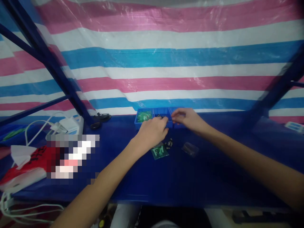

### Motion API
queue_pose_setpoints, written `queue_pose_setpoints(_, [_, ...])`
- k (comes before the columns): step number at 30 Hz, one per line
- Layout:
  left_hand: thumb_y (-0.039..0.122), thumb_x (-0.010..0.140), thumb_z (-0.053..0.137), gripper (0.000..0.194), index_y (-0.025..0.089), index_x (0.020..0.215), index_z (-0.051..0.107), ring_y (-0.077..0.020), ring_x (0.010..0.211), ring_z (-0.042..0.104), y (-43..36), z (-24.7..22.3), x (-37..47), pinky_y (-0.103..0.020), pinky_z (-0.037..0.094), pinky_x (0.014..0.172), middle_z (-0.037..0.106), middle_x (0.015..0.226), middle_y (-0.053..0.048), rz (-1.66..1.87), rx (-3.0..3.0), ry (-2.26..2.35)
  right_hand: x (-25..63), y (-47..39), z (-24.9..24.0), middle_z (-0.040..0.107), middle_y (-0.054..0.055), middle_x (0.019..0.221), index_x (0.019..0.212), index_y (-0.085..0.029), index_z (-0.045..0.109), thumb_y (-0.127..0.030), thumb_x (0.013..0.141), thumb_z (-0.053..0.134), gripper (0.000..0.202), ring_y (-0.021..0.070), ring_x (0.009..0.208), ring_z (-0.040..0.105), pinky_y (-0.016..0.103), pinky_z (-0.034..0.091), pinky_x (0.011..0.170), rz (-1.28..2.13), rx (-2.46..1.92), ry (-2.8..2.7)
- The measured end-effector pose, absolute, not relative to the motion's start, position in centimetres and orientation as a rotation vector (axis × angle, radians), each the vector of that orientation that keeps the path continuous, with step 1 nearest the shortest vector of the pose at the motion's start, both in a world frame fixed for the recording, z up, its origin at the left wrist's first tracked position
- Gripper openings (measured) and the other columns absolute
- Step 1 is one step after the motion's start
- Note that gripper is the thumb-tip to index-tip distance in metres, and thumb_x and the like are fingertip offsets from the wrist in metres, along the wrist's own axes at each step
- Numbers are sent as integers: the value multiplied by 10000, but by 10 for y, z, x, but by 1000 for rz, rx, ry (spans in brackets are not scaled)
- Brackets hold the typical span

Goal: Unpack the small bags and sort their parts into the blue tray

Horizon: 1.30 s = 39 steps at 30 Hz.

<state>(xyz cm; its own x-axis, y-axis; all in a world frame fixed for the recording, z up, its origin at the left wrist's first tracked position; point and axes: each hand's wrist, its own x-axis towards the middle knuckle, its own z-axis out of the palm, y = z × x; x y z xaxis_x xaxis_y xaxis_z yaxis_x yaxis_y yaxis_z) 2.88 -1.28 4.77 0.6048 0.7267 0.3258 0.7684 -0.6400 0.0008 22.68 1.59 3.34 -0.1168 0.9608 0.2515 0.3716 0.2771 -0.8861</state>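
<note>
My left hand reaches over the front of a row of blue bins, its fingers curled in. Close beside it, my right hand has thumb and fingertips drawn together in front of the right-hand bin. Anything between either hand's fingers is too small to make out. Green packets fill the left bin, and small dark parts lie in the middle bin. Below my left hand is a clear bag with green pieces. Small black and metallic parts are scattered beside it. A clear plastic packet lies further right.
The blue tabletop carries a red pack with white tissue, a white power strip with plugs and dark items at left. Blue frame posts flank a striped sheet. White cables hang at lower left.
</note>
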Motion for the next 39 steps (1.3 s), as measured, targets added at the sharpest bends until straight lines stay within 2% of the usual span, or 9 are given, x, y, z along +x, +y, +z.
queue_pose_setpoints(5, [290,966,534,150,186,1050,603,-215,898,639,16,32,41,-333,514,743,664,993,-68,-900,-2736,-1257,214,17,19,691,47,799,848,-175,653,-270,752,714,148,195,742,679,351,544,728,805,-1072,-1498])
queue_pose_setpoints(9, [241,954,562,111,194,1038,617,-194,922,629,21,14,39,-332,516,811,653,1003,-49,-1099,-2778,-1183,213,7,13,698,43,821,873,-187,642,-299,766,719,174,202,735,693,358,552,726,720,-1048,-1563])
queue_pose_setpoints(19, [286,981,524,136,200,1035,614,-181,899,622,19,9,35,-312,497,799,641,989,-35,-1068,-2748,-1198,204,-11,11,746,18,790,888,-212,660,-218,859,635,39,208,737,729,322,549,711,284,-1151,-1727])
queue_pose_setpoints(27, [290,1016,436,177,185,975,572,-192,855,624,16,5,35,-305,468,722,644,980,-43,-1000,-2688,-1273,205,-10,9,762,22,912,1001,-213,682,-114,867,551,212,190,845,732,311,561,798,281,-1087,-1815])
queue_pose_setpoints(34, [334,1040,375,273,183,894,550,-166,781,607,16,6,37,-293,439,685,647,891,-30,-1054,-2748,-1258,209,-5,6,767,26,884,963,-213,719,-189,881,602,146,201,793,716,324,526,728,139,-1132,-1852])
queue_pose_setpoints(39, [355,1028,411,253,187,880,528,-162,758,603,16,6,36,-294,442,679,637,848,-20,-1098,-2806,-1195,210,-3,3,762,35,924,941,-230,722,-204,877,589,150,213,827,701,347,510,762,150,-1168,-1867])
